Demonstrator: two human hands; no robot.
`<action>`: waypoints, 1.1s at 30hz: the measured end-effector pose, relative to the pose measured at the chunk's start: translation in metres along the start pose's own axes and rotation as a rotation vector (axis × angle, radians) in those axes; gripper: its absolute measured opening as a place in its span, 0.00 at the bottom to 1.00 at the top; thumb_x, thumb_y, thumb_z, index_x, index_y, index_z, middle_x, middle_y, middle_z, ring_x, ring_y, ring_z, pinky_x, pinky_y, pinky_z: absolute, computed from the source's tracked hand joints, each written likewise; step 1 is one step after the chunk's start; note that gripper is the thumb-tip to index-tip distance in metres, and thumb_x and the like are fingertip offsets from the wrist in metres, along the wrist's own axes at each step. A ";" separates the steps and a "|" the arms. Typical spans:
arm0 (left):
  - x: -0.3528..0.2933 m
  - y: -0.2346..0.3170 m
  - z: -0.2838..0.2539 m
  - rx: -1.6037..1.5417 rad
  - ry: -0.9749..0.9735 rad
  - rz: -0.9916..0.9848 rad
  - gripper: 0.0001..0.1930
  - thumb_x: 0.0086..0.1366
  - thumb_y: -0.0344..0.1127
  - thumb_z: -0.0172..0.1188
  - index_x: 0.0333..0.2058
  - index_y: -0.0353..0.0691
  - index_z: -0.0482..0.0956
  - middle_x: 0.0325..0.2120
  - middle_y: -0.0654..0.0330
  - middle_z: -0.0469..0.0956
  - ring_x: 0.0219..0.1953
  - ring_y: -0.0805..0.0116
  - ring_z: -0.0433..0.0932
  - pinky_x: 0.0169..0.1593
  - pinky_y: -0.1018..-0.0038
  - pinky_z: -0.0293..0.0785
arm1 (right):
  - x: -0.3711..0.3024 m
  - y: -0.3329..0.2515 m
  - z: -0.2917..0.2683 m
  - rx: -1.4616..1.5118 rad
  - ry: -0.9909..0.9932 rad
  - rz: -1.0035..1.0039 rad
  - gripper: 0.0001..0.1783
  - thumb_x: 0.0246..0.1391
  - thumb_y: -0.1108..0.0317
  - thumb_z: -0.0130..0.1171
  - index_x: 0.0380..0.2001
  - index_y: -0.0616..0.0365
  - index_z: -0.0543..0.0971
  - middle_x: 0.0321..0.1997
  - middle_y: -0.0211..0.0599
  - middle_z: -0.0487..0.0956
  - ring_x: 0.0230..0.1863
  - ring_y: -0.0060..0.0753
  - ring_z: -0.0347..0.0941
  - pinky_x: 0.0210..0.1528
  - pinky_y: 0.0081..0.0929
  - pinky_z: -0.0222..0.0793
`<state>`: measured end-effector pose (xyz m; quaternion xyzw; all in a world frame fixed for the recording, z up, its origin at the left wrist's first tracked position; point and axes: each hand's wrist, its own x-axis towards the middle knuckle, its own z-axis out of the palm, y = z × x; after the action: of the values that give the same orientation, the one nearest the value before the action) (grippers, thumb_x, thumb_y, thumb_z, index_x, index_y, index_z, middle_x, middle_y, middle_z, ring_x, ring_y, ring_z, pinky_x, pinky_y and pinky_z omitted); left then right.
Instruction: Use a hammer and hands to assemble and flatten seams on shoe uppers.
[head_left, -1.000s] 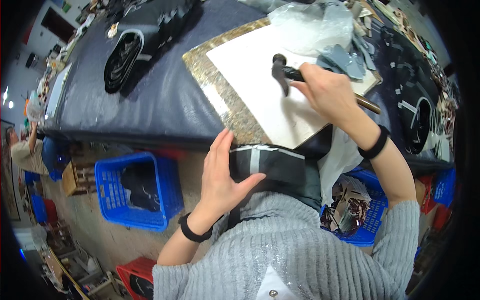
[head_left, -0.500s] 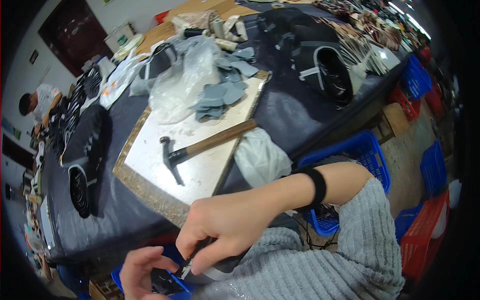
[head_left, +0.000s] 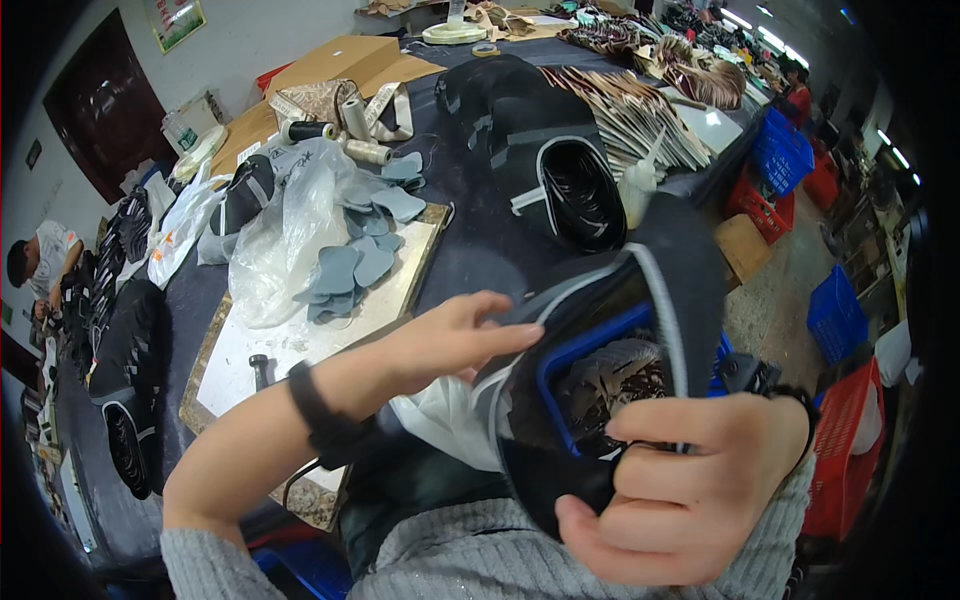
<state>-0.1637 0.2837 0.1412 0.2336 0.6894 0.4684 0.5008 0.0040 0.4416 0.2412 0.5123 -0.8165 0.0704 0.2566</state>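
A black shoe upper [head_left: 692, 265] with pale grey edging hangs in front of me, its opening facing me and its surface slightly blurred. My right hand [head_left: 680, 490] grips its near right edge, fingers curled around it. At the upper's left edge is my left hand [head_left: 465, 335], with fingers stretched and apart, at or against the edging. Beneath my left forearm, a hammer [head_left: 259, 370] lies on the white board [head_left: 225, 350]; only its head end shows. Grey cut pieces [head_left: 345, 268] are piled on that board beside a clear plastic bag [head_left: 285, 250].
Nested black uppers [head_left: 560, 175] lie on the dark-covered table, with another stack [head_left: 135, 350] at the left. Thread spools [head_left: 355, 120] and a cardboard box [head_left: 335, 75] are at the back. Blue [head_left: 838, 308] and red baskets [head_left: 845, 460] stand right. A person [head_left: 45, 260] sits far left.
The upper has come up from low near my lap to the right, now spread wide in view. My left hand has moved up and across to its edge. The view has swung rightward.
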 end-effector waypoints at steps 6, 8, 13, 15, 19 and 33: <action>0.049 0.045 -0.057 -0.390 -0.047 0.597 0.04 0.62 0.29 0.61 0.36 0.42 0.78 0.34 0.66 0.81 0.34 0.78 0.78 0.40 0.80 0.75 | -0.030 0.039 0.014 -0.190 -0.080 0.129 0.10 0.33 0.68 0.59 0.24 0.57 0.77 0.18 0.23 0.62 0.21 0.25 0.63 0.39 0.29 0.70; 0.047 0.067 -0.086 -0.378 0.141 0.796 0.06 0.66 0.30 0.55 0.41 0.40 0.74 0.36 0.60 0.80 0.38 0.69 0.80 0.46 0.71 0.78 | -0.042 0.063 0.025 -0.355 0.018 0.182 0.08 0.35 0.69 0.59 0.24 0.56 0.77 0.18 0.24 0.64 0.23 0.25 0.65 0.43 0.32 0.71; 0.038 0.082 -0.183 -0.292 0.461 0.983 0.07 0.68 0.32 0.52 0.42 0.39 0.72 0.34 0.60 0.79 0.34 0.69 0.80 0.42 0.70 0.79 | -0.012 0.150 0.079 -0.376 0.233 0.256 0.05 0.43 0.68 0.57 0.27 0.55 0.77 0.23 0.28 0.69 0.34 0.30 0.72 0.58 0.42 0.62; 0.042 0.067 -0.228 -0.114 0.862 0.797 0.08 0.65 0.33 0.55 0.40 0.37 0.73 0.32 0.62 0.78 0.34 0.73 0.77 0.39 0.74 0.75 | 0.022 0.189 0.116 -0.297 0.317 0.278 0.03 0.46 0.67 0.57 0.26 0.52 0.76 0.25 0.25 0.72 0.40 0.28 0.71 0.62 0.45 0.55; 0.048 0.029 -0.241 0.093 1.161 0.211 0.17 0.61 0.39 0.59 0.42 0.31 0.74 0.35 0.57 0.78 0.37 0.70 0.77 0.38 0.76 0.72 | 0.013 0.288 0.237 -0.429 -0.119 0.551 0.07 0.50 0.62 0.59 0.30 0.51 0.80 0.33 0.30 0.78 0.44 0.33 0.73 0.54 0.52 0.61; -0.264 -0.080 -0.197 0.251 1.332 0.185 0.15 0.68 0.40 0.54 0.47 0.35 0.74 0.34 0.62 0.79 0.34 0.77 0.78 0.38 0.81 0.74 | 0.026 0.294 0.270 -0.142 -0.345 0.923 0.10 0.52 0.62 0.53 0.32 0.54 0.79 0.33 0.45 0.80 0.39 0.52 0.76 0.40 0.47 0.72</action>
<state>-0.2280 -0.0422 0.2068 0.0101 0.8767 0.4697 -0.1030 -0.3551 0.4556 0.0651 0.0831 -0.9915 0.0351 0.0940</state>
